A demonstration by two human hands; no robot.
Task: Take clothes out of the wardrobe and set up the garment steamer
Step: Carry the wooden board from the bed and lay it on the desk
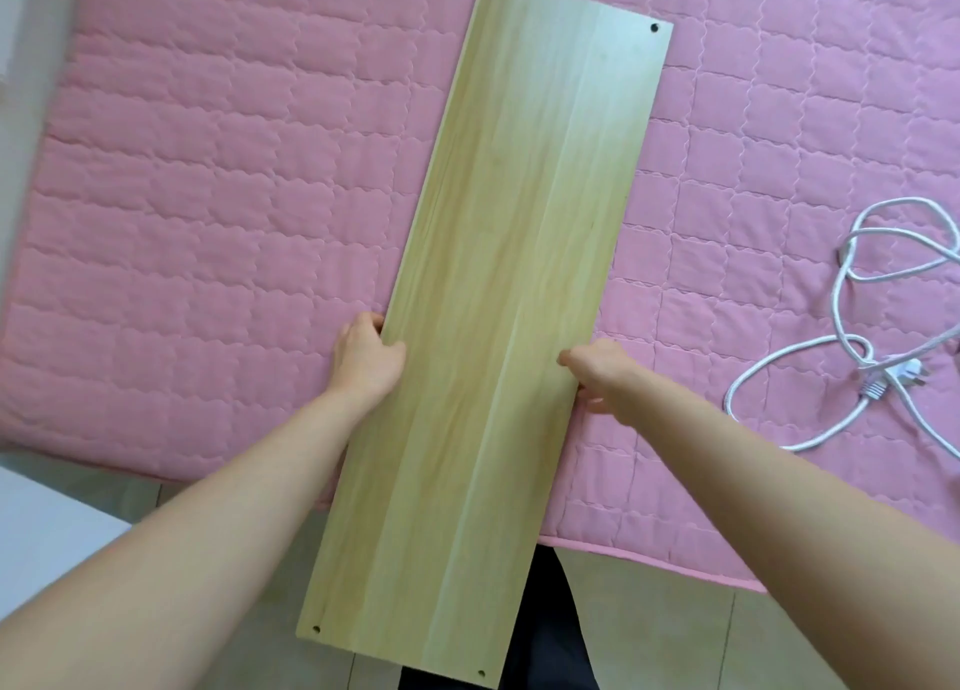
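Note:
A long pale wooden board (498,252) with a small hole near each corner lies lengthwise over the pink quilted bed (208,195), its near end sticking out past the bed's edge above the floor. My left hand (366,359) grips the board's left edge, thumb on top. My right hand (602,377) grips the right edge, thumb on top and fingers curled under. A white power cord with a plug (883,377) lies coiled on the bed at the right. No clothes, wardrobe or steamer body are in view.
Light floor tiles (649,632) show below the bed's near edge. A white surface (47,523) stands at the lower left. Dark trousers (550,622) are visible under the board's near end.

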